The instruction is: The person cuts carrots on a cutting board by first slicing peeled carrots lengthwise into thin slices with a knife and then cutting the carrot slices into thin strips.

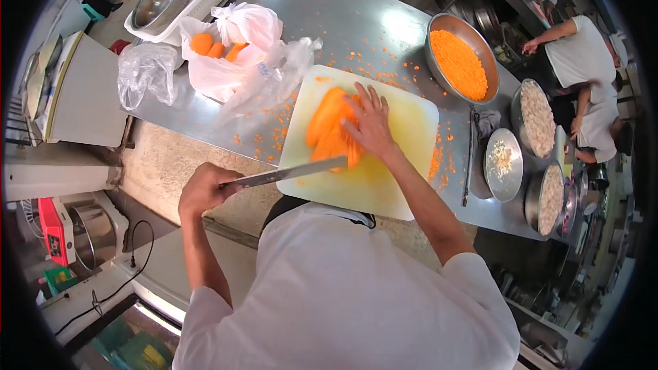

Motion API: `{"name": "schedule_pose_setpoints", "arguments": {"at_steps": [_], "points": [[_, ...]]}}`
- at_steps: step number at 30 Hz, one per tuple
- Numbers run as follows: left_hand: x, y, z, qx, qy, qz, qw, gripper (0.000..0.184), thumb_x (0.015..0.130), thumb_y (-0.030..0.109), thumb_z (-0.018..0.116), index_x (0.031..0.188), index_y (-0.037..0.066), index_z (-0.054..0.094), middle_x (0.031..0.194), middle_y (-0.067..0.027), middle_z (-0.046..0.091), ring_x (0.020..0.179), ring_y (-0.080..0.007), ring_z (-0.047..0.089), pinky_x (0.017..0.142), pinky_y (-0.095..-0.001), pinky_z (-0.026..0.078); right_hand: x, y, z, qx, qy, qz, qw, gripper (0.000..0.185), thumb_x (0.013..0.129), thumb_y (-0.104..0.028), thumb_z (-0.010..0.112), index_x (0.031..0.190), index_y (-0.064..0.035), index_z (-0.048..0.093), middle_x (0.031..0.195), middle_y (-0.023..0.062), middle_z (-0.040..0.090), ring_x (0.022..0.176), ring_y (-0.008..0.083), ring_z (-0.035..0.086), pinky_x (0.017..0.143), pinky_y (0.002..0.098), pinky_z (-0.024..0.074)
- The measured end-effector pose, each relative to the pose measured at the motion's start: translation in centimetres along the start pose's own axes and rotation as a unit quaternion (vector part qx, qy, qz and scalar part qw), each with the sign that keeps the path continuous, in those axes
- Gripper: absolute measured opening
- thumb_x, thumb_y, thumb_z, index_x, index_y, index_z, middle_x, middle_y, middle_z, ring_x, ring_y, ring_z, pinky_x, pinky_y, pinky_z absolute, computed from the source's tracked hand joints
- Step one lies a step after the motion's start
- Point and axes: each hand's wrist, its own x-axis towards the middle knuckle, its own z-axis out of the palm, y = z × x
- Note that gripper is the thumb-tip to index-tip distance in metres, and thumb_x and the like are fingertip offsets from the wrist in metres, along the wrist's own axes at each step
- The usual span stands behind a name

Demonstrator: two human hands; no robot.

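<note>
My left hand (204,190) is closed around the handle of a kitchen knife (288,172). Its wide blade points right, with the tip at the near edge of the carrot slices (327,123). These orange slices lie fanned and overlapping on a pale cutting board (404,188), which is stained yellow and orange. From the right, my right hand (372,120) reaches over the board, fingers spread, with the fingertips touching the slices. Small orange bits are scattered around the board.
A steel bowl of chopped carrot (458,65) stands at the back right. Nearer are a bowl of pale chopped pieces (504,164) and two pots of pale diced food (537,118). Plastic bags with whole carrots (201,44) lie at the back left. Other people (579,51) work on the right.
</note>
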Motion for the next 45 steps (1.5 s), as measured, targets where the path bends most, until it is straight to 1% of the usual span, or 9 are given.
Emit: {"name": "schedule_pose_setpoints", "arguments": {"at_steps": [4, 13, 21, 25, 27, 28, 32, 38, 45], "points": [[-3.1, -0.5, 0.4, -0.146, 0.081, -0.120, 0.979, 0.009, 0.076, -0.006, 0.070, 0.084, -0.003, 0.067, 0.053, -0.0076, 0.048, 0.049, -0.0084, 0.043, 0.047, -0.0271, 0.034, 1.1, -2.3, -0.1, -0.021, -0.019, -0.065, 0.998, 0.055, 0.089, -0.051, 0.053, 0.138, -0.0266, 0.050, 0.154, 0.0134, 0.027, 0.142, 0.0408, 0.021, 0.111, 0.0651, 0.0146], [-3.8, 1.0, 4.8, -0.227, 0.251, -0.231, 0.912, 0.016, 0.084, 0.001, 0.068, 0.073, -0.002, 0.057, 0.054, 0.0018, 0.049, 0.047, -0.0036, 0.042, 0.042, -0.0238, 0.033, 2.3, -3.0, -1.6, 0.019, -0.119, -0.070, 0.990, 0.061, 0.092, -0.048, 0.052, 0.147, -0.0283, 0.036, 0.158, 0.0138, 0.020, 0.144, 0.0410, 0.015, 0.113, 0.0648, 0.0077], [-5.9, 0.8, 6.7, -0.260, 0.289, -0.221, 0.895, 0.017, 0.085, 0.005, 0.069, 0.073, -0.002, 0.059, 0.055, 0.0013, 0.050, 0.047, -0.0047, 0.044, 0.043, -0.0244, 0.034, 15.4, -8.6, -3.5, 0.266, 0.034, -0.148, 0.952, 0.027, 0.087, -0.004, 0.056, 0.114, -0.0037, 0.063, 0.117, 0.0152, 0.063, 0.112, 0.0354, 0.057, 0.094, 0.0411, 0.0477], [-6.4, 0.6, 6.8, -0.301, 0.387, -0.241, 0.838, 0.012, 0.086, 0.005, 0.068, 0.078, -0.002, 0.063, 0.058, 0.0016, 0.052, 0.048, -0.0051, 0.044, 0.043, -0.0239, 0.034, 21.0, -14.4, 0.6, 0.355, -0.017, -0.189, 0.916, 0.030, 0.086, -0.004, 0.056, 0.116, 0.0000, 0.061, 0.123, 0.0193, 0.059, 0.119, 0.0380, 0.052, 0.098, 0.0437, 0.0436], [-7.2, -0.2, 6.9, -0.315, 0.416, -0.252, 0.815, 0.011, 0.086, 0.005, 0.068, 0.079, -0.002, 0.064, 0.058, 0.0016, 0.052, 0.049, -0.0052, 0.045, 0.043, -0.0238, 0.034, 22.2, -15.8, 6.5, 0.178, 0.122, -0.252, 0.943, 0.034, 0.083, -0.002, 0.055, 0.116, 0.0054, 0.059, 0.125, 0.0242, 0.056, 0.125, 0.0403, 0.046, 0.103, 0.0437, 0.0388], [-7.6, -0.6, 6.9, -0.314, 0.430, -0.260, 0.806, 0.011, 0.086, 0.005, 0.068, 0.080, -0.002, 0.064, 0.058, 0.0014, 0.052, 0.049, -0.0053, 0.045, 0.043, -0.0238, 0.035, 21.4, -16.7, 7.4, 0.175, -0.079, -0.214, 0.958, 0.039, 0.079, 0.001, 0.054, 0.117, 0.0090, 0.058, 0.127, 0.0279, 0.052, 0.128, 0.0415, 0.041, 0.110, 0.0430, 0.0330], [-10.0, -2.5, 6.6, -0.301, 0.461, -0.269, 0.790, 0.010, 0.087, 0.004, 0.067, 0.079, -0.001, 0.063, 0.058, 0.0010, 0.053, 0.047, -0.0065, 0.045, 0.043, -0.0235, 0.037, 18.2, -18.8, 9.0, 0.112, -0.095, -0.371, 0.917, 0.042, 0.074, 0.005, 0.052, 0.114, 0.0086, 0.059, 0.121, 0.0269, 0.056, 0.123, 0.0417, 0.046, 0.109, 0.0440, 0.0350], [-11.5, -5.5, 6.3, -0.351, 0.505, -0.267, 0.742, 0.012, 0.087, 0.005, 0.068, 0.078, 0.001, 0.061, 0.057, 0.0014, 0.052, 0.047, -0.0061, 0.044, 0.042, -0.0236, 0.035, 22.7, -17.8, 8.1, 0.199, -0.152, -0.244, 0.937, 0.034, 0.072, 0.007, 0.054, 0.104, 0.0036, 0.066, 0.106, 0.0225, 0.064, 0.113, 0.0408, 0.054, 0.101, 0.0452, 0.0396], [-10.9, -7.2, 3.7, -0.358, 0.509, -0.273, 0.734, 0.012, 0.087, 0.006, 0.068, 0.078, 0.002, 0.061, 0.057, 0.0015, 0.051, 0.046, -0.0062, 0.044, 0.042, -0.0231, 0.034, 29.3, -14.7, 8.1, -0.197, -0.043, -0.260, 0.944, 0.021, 0.081, -0.006, 0.057, 0.099, -0.0091, 0.067, 0.116, 0.0111, 0.056, 0.113, 0.0305, 0.053, 0.091, 0.0444, 0.0474]]}}
